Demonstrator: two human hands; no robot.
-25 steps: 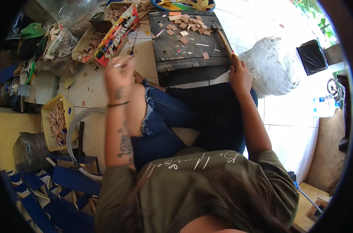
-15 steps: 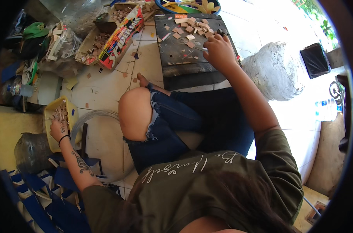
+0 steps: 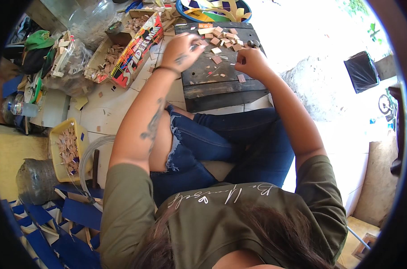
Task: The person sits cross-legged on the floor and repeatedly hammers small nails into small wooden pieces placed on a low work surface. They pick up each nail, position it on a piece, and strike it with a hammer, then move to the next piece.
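Observation:
My left hand point(image 3: 182, 51) is over the left edge of a low dark wooden bench point(image 3: 196, 92). Its fingers are curled but smeared by motion, so I cannot tell what they hold. At the bench's right side my right hand point(image 3: 252, 65) has thumb and fingertips pinched together; a small pale tip shows there, too small to name. Small square wooden pieces point(image 3: 217, 31) lie scattered across the bench top between and beyond my hands, along with thin, wire-like strands point(image 3: 217, 56). A dark rounded object point(image 3: 253, 43) sits just beyond my right fingers.
To my left stands a yellow plastic tub point(image 3: 55, 148) of small wooden pieces, beside a coil of wire point(image 3: 84, 163). Blue-and-white box-like pieces point(image 3: 75, 213) are heaped nearer. A printed carton point(image 3: 140, 49) of wooden bits is left of the bench; a blue-rimmed basin point(image 3: 182, 13) stands behind it.
My left hand has left the yellow tub and swung up and right to the bench. My right hand stays pinched at the bench's right side, slightly lower in view.

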